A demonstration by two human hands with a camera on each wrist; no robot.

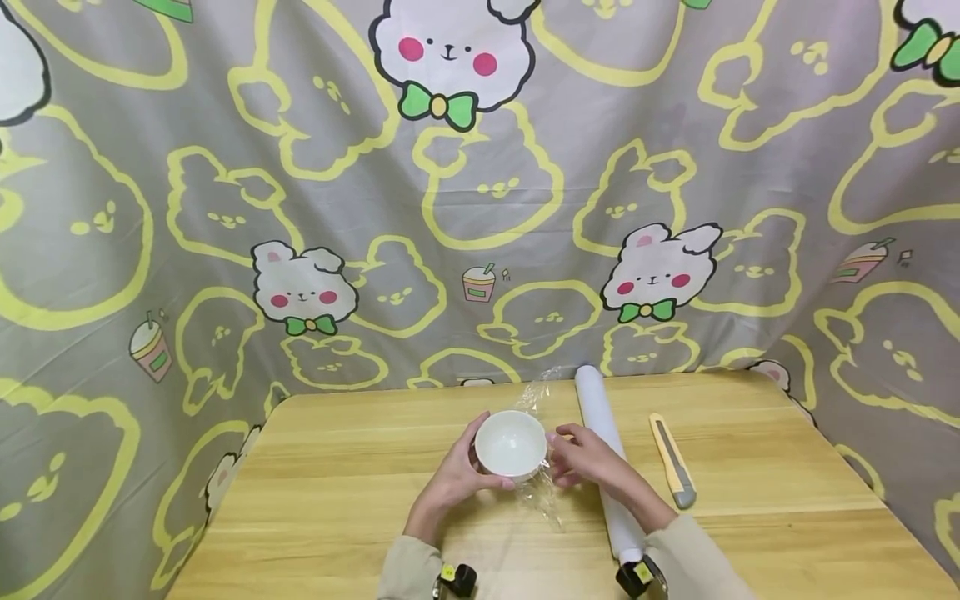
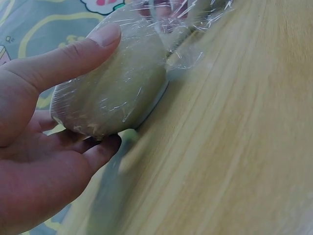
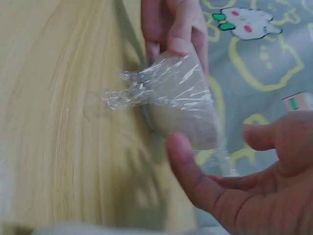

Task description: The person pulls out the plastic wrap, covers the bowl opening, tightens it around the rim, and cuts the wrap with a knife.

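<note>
A white bowl is held over the table by my left hand, its fingers and thumb curled round the side. Clear plastic wrap stretches over the bowl's outside, with crinkled ends sticking out beyond it. In the left wrist view, the left thumb presses on the film. My right hand is at the bowl's right side, close to the wrap. Its fingers are relaxed and spread in the right wrist view, with a gap between thumb and forefinger.
A long white roll lies on the wooden table, partly under the right forearm. Farther right is a yellow and grey utility knife. Patterned grey cloth hangs behind the table and along both sides.
</note>
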